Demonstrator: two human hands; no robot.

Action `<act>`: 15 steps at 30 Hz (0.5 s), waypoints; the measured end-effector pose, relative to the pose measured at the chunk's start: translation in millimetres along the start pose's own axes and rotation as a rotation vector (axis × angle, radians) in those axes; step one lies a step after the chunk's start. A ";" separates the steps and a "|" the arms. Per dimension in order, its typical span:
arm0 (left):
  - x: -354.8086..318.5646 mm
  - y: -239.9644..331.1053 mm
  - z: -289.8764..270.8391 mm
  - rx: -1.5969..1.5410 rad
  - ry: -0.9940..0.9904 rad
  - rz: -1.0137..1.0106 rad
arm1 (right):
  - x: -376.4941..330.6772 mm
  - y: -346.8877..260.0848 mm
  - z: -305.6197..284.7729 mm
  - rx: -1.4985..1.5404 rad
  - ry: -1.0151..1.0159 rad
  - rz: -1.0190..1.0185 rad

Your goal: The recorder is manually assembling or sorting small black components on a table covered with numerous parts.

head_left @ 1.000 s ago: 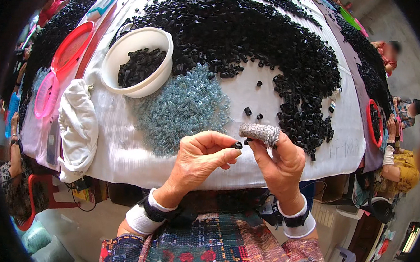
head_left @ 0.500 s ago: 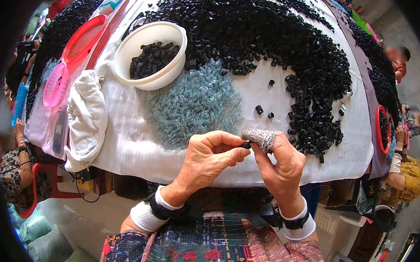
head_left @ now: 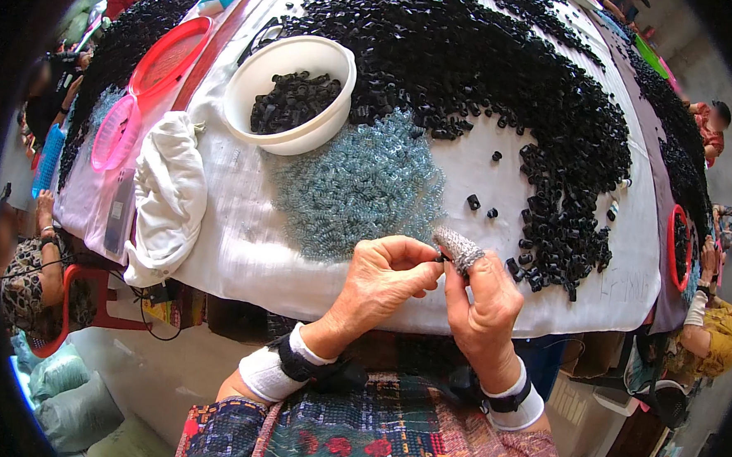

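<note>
Just in from the near edge of the counter (head_left: 242, 230), I pinch a small black piece (head_left: 441, 258) between the thumb and forefinger of my left hand (head_left: 380, 280). My right hand (head_left: 486, 305), a grey knitted cover (head_left: 462, 249) on its finger, meets it there, though I can't tell whether it grips too. Beyond lie pale blue springs (head_left: 359, 199), a white bowl (head_left: 308, 141) and, toward the far edge, a black heap (head_left: 457, 64).

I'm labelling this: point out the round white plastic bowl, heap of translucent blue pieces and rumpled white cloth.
Round white plastic bowl (head_left: 248, 83): head view, inner left wall.
Heap of translucent blue pieces (head_left: 360, 191): head view, middle.
Rumpled white cloth (head_left: 169, 195): head view, middle.
</note>
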State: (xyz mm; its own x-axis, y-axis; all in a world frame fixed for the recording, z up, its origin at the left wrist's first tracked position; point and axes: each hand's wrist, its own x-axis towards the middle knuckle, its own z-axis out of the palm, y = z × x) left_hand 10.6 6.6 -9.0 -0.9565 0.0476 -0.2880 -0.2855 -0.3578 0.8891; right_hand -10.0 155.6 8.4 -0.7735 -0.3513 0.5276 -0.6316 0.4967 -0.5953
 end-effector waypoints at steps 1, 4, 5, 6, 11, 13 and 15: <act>1.1 -1.5 -1.2 -0.015 -0.005 -0.021 | -1.4 -0.6 0.3 0.015 -0.027 0.027; 3.6 -3.2 -5.6 -0.064 0.000 -0.040 | 5.0 -1.6 -2.0 0.051 -0.035 0.011; 4.4 -1.4 -5.4 -0.063 -0.003 -0.041 | 8.4 -0.8 -3.4 0.071 -0.013 -0.030; 4.9 1.4 -4.9 -0.059 -0.005 -0.053 | 10.2 1.1 -3.8 0.070 -0.011 -0.029; 5.8 3.3 -5.3 -0.022 0.013 -0.075 | 7.7 11.2 2.4 -0.077 -0.118 -0.081; 6.3 3.4 -3.5 -0.072 0.000 -0.048 | 7.1 11.9 1.8 -0.099 -0.129 -0.102; 5.8 4.0 -3.7 -0.051 -0.008 -0.059 | 6.6 12.2 2.2 -0.116 -0.143 -0.121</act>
State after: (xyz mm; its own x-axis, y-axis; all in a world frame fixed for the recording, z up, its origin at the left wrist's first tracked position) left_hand 4.2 2.0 -8.5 -0.9387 0.0777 -0.3358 -0.3378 -0.4012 0.8515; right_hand -22.9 157.6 3.3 -0.6972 -0.5185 0.4950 -0.7164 0.5289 -0.4550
